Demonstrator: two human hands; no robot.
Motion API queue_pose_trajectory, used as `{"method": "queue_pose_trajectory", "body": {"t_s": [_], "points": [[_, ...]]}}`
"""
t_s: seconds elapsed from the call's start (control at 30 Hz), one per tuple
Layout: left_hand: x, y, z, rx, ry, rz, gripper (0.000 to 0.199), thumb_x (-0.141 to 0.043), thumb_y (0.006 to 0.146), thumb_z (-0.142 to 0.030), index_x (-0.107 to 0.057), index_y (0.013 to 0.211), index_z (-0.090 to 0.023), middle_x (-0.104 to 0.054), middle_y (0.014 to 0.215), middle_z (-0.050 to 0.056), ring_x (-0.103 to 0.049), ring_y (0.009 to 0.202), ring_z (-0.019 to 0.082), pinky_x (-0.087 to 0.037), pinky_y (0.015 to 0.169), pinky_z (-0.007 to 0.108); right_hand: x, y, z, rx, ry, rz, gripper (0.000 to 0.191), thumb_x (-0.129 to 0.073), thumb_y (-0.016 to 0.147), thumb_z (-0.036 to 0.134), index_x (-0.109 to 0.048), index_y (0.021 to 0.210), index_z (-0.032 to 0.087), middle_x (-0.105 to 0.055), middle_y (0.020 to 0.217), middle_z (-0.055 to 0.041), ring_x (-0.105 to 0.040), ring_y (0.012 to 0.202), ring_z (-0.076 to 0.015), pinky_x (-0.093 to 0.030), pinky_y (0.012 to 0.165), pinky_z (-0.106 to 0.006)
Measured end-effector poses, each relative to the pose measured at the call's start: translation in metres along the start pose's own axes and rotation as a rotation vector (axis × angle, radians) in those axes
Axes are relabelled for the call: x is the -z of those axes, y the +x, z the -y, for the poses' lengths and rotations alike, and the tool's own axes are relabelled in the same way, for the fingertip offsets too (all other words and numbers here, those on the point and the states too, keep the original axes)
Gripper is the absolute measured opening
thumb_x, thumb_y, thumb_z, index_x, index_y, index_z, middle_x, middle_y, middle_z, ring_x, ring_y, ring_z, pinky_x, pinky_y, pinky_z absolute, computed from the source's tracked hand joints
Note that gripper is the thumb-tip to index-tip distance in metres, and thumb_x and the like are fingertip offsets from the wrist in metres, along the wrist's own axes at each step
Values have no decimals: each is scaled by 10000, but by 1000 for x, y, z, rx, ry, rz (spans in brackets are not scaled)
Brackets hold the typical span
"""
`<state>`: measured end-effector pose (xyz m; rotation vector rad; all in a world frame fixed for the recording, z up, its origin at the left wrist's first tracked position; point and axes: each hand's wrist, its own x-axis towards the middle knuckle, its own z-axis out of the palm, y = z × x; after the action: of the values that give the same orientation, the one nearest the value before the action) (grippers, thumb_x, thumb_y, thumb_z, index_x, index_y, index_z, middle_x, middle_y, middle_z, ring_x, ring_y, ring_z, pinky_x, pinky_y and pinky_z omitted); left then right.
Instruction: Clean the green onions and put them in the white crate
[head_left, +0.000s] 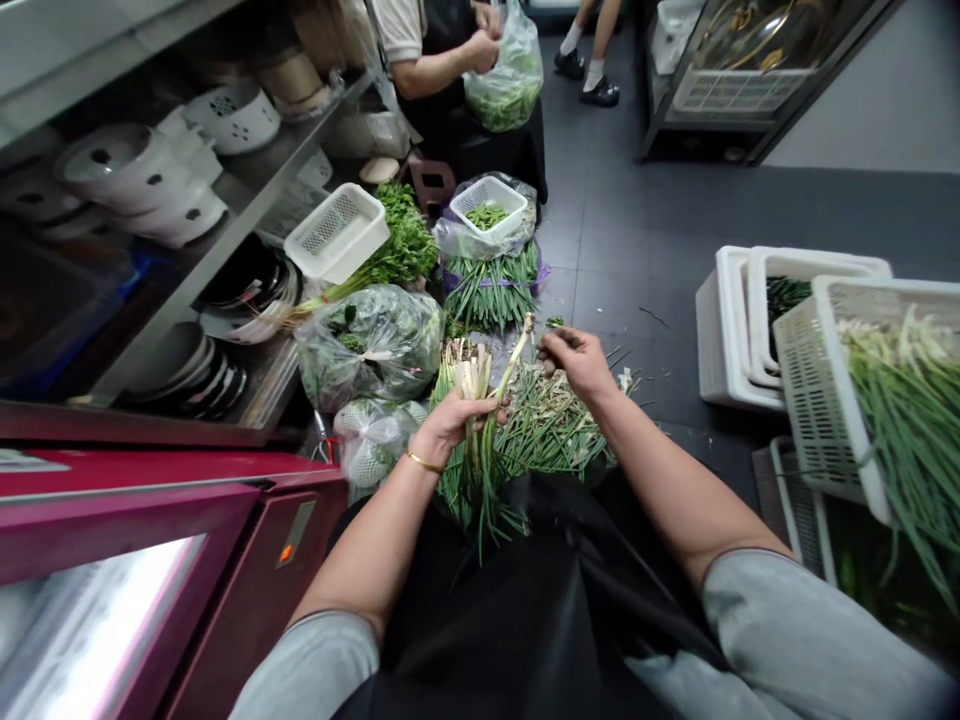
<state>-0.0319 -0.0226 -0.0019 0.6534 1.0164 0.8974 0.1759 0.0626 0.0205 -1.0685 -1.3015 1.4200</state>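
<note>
My left hand [452,416] is closed around a bunch of green onions [474,378], white ends up and green leaves hanging down over my black apron. One green onion stalk [514,362] leans out to the right from between its thumb and fingers. Just right of that stalk's root end is my right hand [577,358], its fingers curled in a pinch. Whatever it holds, if anything, is too small to make out. Below it lies a heap of green onion leaves and trimmings [551,425] on the floor.
On the right, a white basket [832,400] of green onions stands near stacked white bins [724,330]. Bagged greens [371,345], a white basket [337,235] and a tied bundle of green leaves [491,290] lie ahead. A co-worker [442,75] holds a plastic bag [506,75]. Shelving and a red refrigerator [247,600] flank my left.
</note>
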Motion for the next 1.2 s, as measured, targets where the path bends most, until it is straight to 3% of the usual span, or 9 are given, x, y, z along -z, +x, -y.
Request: {"method": "queue_pose_trajectory", "body": {"t_s": [0.1,0.23,0.4,0.6,0.77,0.9,1.0,1.1,1.2], "points": [[1,-1,0,-4,34,8,404,-827,569,-306,-647,856,-87,-703,736,87,-636,549,140,-268,350,166,13,9,0,5,123,-182,375,-721,706,509,-624,824,166,-657,686,-14,-531,463,-69,-476,452,-217],[0,-1,3,-30,131,18,392,-816,604,-313,-643,890,-108,-699,730,65,-651,569,151,-293,363,163,10,5,2,-53,76,-37,464,-805,624,426,-637,951,142,-662,726,-22,-581,518,-98,-521,505,-261],[-5,5,9,-87,218,-43,391,-813,615,-314,-635,892,-104,-693,695,61,-647,587,163,-342,391,180,-9,-9,-1,-1,-73,28,300,-716,695,406,-622,794,139,-630,685,-11,-602,510,-120,-532,507,-271],[-15,13,4,-142,93,-116,412,-819,591,-327,-632,889,-113,-679,654,48,-627,556,160,-348,404,197,-21,-20,-2,48,-303,166,149,-636,758,314,-634,749,165,-610,585,7,-585,481,-116,-491,501,-241],[-12,13,5,-140,127,-157,367,-825,564,-321,-659,820,-117,-663,640,34,-610,545,150,-326,411,202,6,-7,8,-58,-33,21,385,-602,788,545,-647,815,164,-649,657,-29,-583,477,-135,-524,497,-299],[-8,13,9,-268,293,-315,306,-814,565,-311,-693,770,-118,-661,643,21,-580,558,133,-412,510,237,25,3,9,-32,-448,-11,399,-682,743,531,-693,892,161,-677,696,-57,-637,600,-173,-540,602,-319],[-10,14,11,-356,427,-384,276,-805,566,-304,-713,756,-127,-698,718,45,-626,667,175,-482,656,287,14,-1,5,57,-602,27,453,-674,779,450,-652,1122,155,-698,776,-60,-662,686,-188,-543,678,-332],[-14,15,12,-351,480,-361,267,-811,562,-307,-717,747,-139,-710,746,58,-643,720,205,-496,710,314,-4,-9,3,161,-567,66,301,-607,834,375,-674,1020,149,-700,811,-69,-674,709,-183,-546,704,-327],[-16,13,11,-298,347,-276,289,-820,568,-313,-700,765,-138,-696,734,45,-630,686,185,-504,683,303,-11,-13,3,119,-353,165,270,-579,850,362,-674,999,157,-690,804,-51,-694,678,-168,-565,653,-302]]}}
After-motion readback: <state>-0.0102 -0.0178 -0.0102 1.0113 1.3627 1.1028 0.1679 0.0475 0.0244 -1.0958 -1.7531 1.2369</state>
